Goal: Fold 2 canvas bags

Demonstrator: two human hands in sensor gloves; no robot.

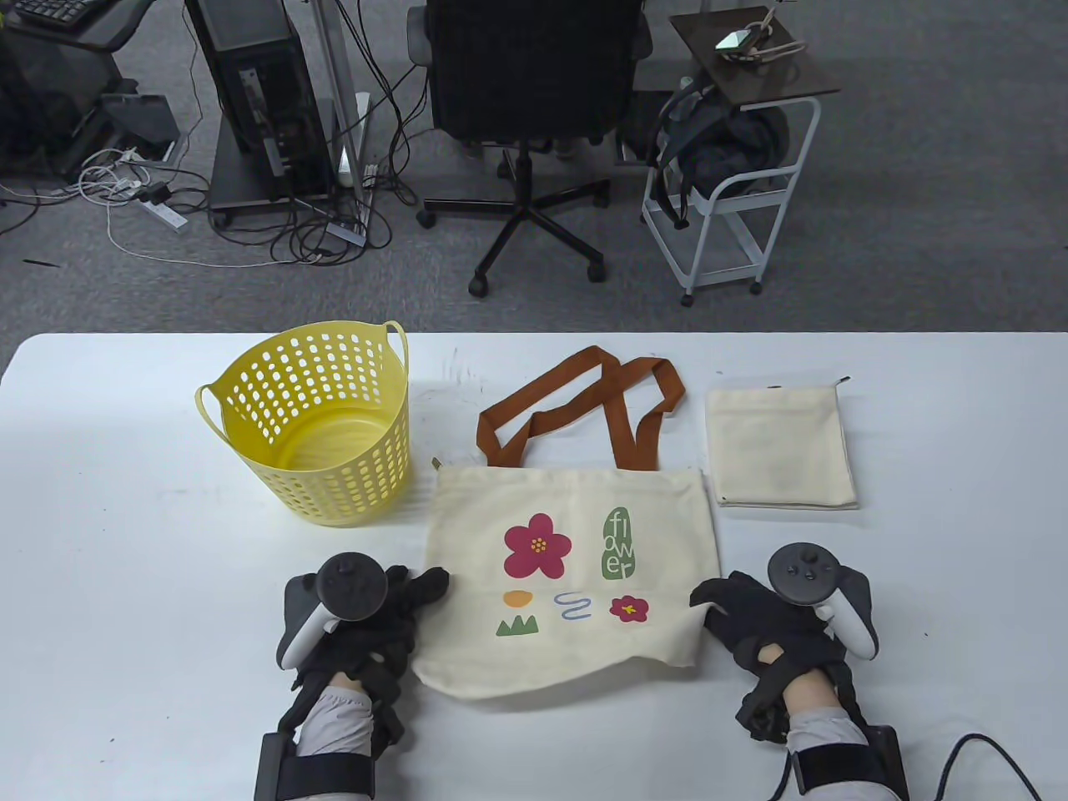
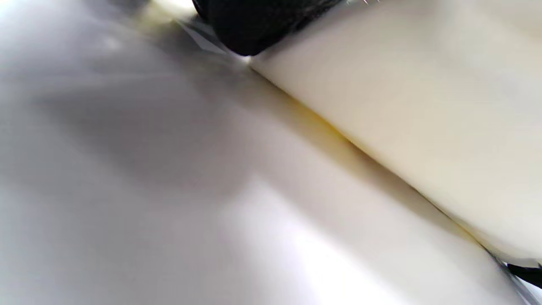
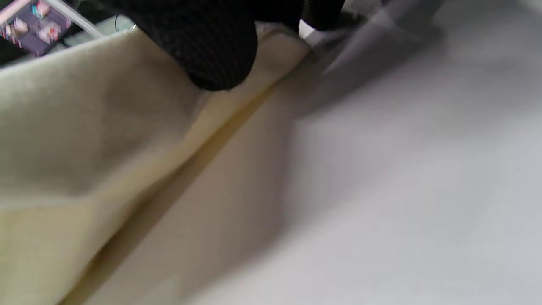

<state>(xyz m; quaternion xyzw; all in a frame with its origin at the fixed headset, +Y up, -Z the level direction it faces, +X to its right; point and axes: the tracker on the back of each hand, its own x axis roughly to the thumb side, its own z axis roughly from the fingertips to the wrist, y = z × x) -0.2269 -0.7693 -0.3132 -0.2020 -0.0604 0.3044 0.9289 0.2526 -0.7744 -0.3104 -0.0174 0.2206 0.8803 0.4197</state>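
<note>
A cream canvas bag with flower prints and brown handles lies flat on the white table, its near edge lifted and wavy. My left hand grips the bag's left edge, and the cloth shows in the left wrist view under a gloved finger. My right hand grips the bag's right edge, and a fingertip presses the cloth in the right wrist view. A second plain cream bag lies folded at the right.
A yellow perforated basket stands upright to the left of the bag's handles. Beyond the table's far edge stand an office chair and a white cart.
</note>
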